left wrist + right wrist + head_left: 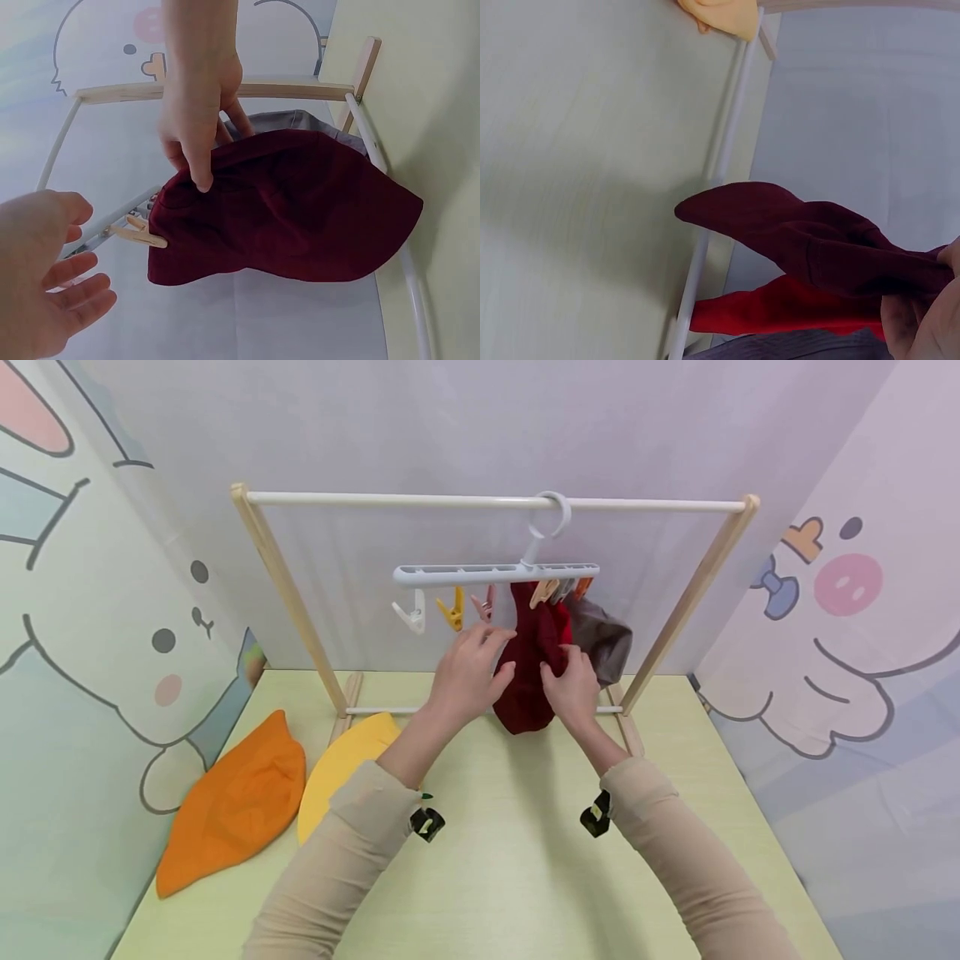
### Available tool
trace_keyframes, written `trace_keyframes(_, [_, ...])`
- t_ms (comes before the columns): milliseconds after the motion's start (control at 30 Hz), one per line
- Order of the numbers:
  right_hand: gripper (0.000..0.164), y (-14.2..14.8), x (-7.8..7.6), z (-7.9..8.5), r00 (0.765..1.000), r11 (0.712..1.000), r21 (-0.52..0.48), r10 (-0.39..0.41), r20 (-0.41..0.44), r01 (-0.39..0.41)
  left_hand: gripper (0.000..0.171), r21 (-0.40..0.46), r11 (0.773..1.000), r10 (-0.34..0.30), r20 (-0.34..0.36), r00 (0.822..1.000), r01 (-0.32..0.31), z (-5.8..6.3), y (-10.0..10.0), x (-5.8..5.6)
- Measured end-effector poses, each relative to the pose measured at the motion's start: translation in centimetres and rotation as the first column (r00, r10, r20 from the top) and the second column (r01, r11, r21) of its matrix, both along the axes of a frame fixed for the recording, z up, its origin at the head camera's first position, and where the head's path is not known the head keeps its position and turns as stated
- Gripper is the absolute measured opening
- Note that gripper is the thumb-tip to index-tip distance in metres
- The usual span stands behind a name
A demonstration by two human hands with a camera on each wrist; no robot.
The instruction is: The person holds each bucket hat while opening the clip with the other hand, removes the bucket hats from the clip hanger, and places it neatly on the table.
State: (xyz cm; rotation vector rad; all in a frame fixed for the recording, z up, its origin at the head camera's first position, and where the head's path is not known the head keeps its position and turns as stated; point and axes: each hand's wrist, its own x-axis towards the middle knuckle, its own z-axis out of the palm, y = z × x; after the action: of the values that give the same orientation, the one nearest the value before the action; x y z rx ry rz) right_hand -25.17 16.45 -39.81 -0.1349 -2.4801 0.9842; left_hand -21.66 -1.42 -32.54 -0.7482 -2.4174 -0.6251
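A dark red bucket hat [525, 693] hangs from a beige clip [141, 236] on the pale grey clip hanger [457, 575]. My right hand [572, 689] pinches the hat's fabric, thumb on the near side and fingers behind, as the left wrist view shows. On the hat's left, my left hand [468, 672] is raised with relaxed, spread fingers and holds nothing. Behind the dark red hat hang a bright red hat [787, 307] and a grey hat [603, 643], both partly hidden.
White [412, 612], yellow [452, 610] and pink clips [485, 603] hang without hats on the hanger's left half. The hanger hooks over the white rail [375, 500] of a wooden-sided rack. An orange hat [240, 802] and a yellow hat [345, 760] lie on the table's left.
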Motion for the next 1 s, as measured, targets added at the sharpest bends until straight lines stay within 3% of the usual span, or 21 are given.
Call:
trace_keyframes(400, [0.026, 0.0, 0.4, 0.5, 0.991, 1.0, -0.025, -0.004, -0.131, 0.001, 0.035, 0.005, 0.999, 0.046, 0.069, 0.997, -0.046, 0.1, 1.6, -0.1])
trace_keyframes(1000, [0.015, -0.2, 2.5, 0.9, 0.984, 0.997, -0.078, -0.004, -0.181, -0.01, 0.039, -0.019, 0.996, 0.091, 0.141, 0.986, -0.089, 0.8, 3.3, -0.6])
